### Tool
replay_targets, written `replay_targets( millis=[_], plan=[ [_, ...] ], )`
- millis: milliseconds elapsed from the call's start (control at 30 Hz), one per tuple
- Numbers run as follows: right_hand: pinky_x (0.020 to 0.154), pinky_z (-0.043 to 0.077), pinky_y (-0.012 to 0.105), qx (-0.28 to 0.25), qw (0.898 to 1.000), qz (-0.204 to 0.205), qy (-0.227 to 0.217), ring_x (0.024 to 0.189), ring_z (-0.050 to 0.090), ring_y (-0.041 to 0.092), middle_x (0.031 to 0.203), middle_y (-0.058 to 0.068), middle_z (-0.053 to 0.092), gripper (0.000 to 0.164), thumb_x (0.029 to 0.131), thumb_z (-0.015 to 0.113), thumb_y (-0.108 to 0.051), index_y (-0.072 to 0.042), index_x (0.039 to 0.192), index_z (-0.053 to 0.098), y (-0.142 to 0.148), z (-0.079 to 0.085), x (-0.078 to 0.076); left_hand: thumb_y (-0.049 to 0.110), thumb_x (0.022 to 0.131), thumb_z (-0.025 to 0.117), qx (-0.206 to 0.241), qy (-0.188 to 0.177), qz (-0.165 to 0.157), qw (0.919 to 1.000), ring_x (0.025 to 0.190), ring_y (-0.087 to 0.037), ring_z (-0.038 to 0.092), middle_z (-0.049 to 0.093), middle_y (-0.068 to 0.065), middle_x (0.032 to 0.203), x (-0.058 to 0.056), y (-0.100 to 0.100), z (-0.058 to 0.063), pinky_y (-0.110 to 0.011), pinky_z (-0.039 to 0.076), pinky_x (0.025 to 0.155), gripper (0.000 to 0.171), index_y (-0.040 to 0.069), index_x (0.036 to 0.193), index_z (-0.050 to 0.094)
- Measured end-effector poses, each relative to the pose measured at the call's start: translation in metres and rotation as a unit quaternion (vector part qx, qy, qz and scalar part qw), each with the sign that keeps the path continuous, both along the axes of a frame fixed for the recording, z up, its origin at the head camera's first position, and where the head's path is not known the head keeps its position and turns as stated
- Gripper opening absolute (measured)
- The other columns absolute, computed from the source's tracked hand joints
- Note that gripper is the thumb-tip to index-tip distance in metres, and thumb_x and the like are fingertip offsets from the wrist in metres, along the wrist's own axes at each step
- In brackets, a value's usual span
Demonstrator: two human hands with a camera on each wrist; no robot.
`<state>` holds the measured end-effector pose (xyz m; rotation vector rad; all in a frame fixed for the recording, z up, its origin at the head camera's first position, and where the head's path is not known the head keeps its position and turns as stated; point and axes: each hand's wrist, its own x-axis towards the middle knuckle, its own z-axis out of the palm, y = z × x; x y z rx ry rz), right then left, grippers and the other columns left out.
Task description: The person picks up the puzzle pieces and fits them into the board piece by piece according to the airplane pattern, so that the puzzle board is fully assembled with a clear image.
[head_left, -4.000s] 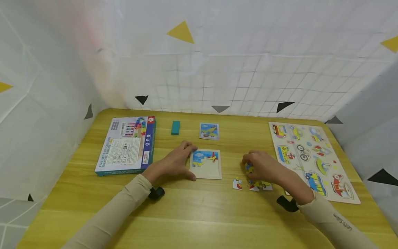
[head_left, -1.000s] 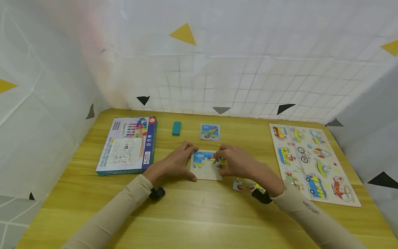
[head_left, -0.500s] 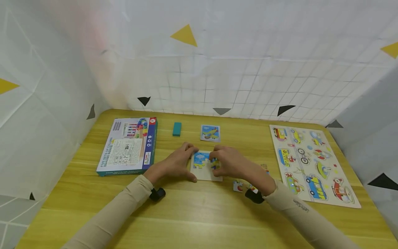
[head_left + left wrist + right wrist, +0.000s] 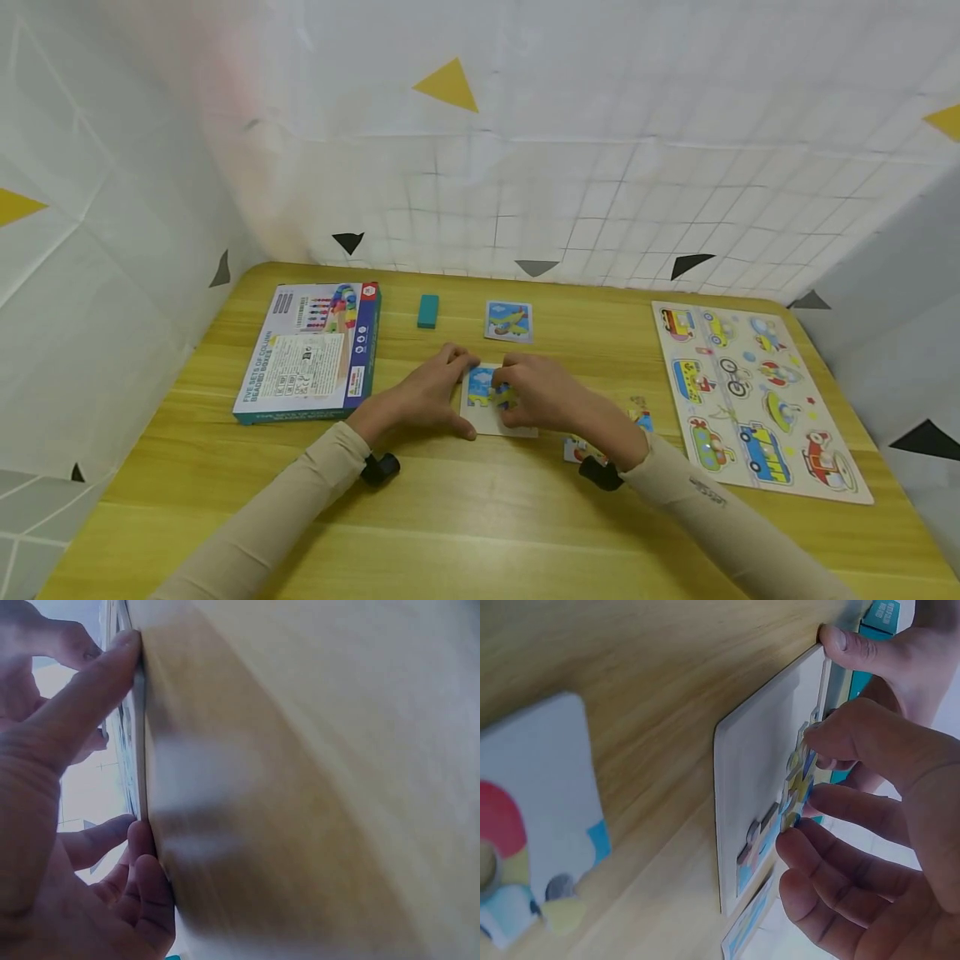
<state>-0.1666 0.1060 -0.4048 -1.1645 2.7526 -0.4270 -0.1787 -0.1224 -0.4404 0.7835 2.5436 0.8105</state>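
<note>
My left hand (image 4: 422, 393) holds the left side of a small wooden puzzle tray (image 4: 486, 424), its thumb at the near corner and its fingers at the far one. Over the tray, my right hand (image 4: 546, 392) pinches a yellow and blue jigsaw puzzle piece (image 4: 798, 784) between thumb and fingertips. Fitted pieces (image 4: 481, 385) with blue sky and yellow fill the tray's upper left; the right hand hides its upper right. In the right wrist view the pinched piece is just above the tray, and whether it touches is unclear. Loose jigsaw pieces (image 4: 574, 450) lie right of the tray, partly under my right wrist.
Behind the tray lies an airplane picture card (image 4: 508, 321), with a teal block (image 4: 427, 311) to its left. A boxed bead set (image 4: 307, 354) stands on the left side. A large vehicle puzzle board (image 4: 757, 400) lies at the right.
The right hand has come from the loose pieces on the right to the tray with the piece, then shifted slightly left over it. The left hand stays at the tray's left side.
</note>
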Motion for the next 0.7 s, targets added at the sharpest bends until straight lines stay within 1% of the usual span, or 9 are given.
replay_targets(
  millis=[233, 433, 567, 700],
  plan=[
    [0.068, 0.049, 0.031, 0.007, 1.000, -0.001, 0.001, 0.078, 0.052, 0.015, 0.094, 0.004, 0.061, 0.034, 0.077, 0.084, -0.024, -0.008, 0.105, 0.074, -0.006, -0.004, -0.002, 0.048, 0.068, 0.091, 0.001, -0.002, 0.000, 1.0000, 0.119, -0.019, 0.045, 0.033, -0.004, 0.145, 0.001, 0.000, 0.001, -0.038, 0.039, 0.109, 0.105, 0.013, 0.151, 0.039],
    [0.068, 0.047, 0.030, 0.008, 1.000, 0.003, 0.003, 0.077, 0.052, 0.014, 0.092, 0.003, 0.060, 0.030, 0.077, 0.085, -0.021, -0.008, 0.102, 0.074, -0.009, -0.009, -0.005, 0.049, 0.067, 0.091, 0.001, 0.006, -0.006, 1.0000, 0.120, -0.020, 0.045, 0.034, -0.005, 0.144, 0.001, 0.000, 0.002, -0.039, 0.039, 0.109, 0.106, 0.012, 0.151, 0.039],
    [0.068, 0.047, 0.030, 0.006, 1.000, 0.005, 0.003, 0.076, 0.051, 0.014, 0.091, 0.004, 0.060, 0.027, 0.079, 0.085, -0.019, -0.007, 0.100, 0.075, -0.011, -0.009, -0.005, 0.050, 0.067, 0.091, 0.001, 0.012, -0.008, 0.9999, 0.120, -0.020, 0.045, 0.034, -0.005, 0.144, 0.001, 0.000, 0.002, -0.039, 0.039, 0.108, 0.106, 0.012, 0.151, 0.039],
    [0.068, 0.046, 0.029, 0.022, 1.000, 0.004, 0.008, 0.076, 0.050, 0.015, 0.089, 0.003, 0.059, 0.024, 0.080, 0.086, -0.020, -0.007, 0.099, 0.076, -0.014, -0.008, -0.004, 0.050, 0.066, 0.092, 0.000, 0.016, -0.008, 0.9998, 0.119, -0.019, 0.046, 0.034, -0.005, 0.143, 0.000, 0.000, 0.001, -0.037, 0.040, 0.108, 0.106, 0.012, 0.150, 0.040]
  ],
)
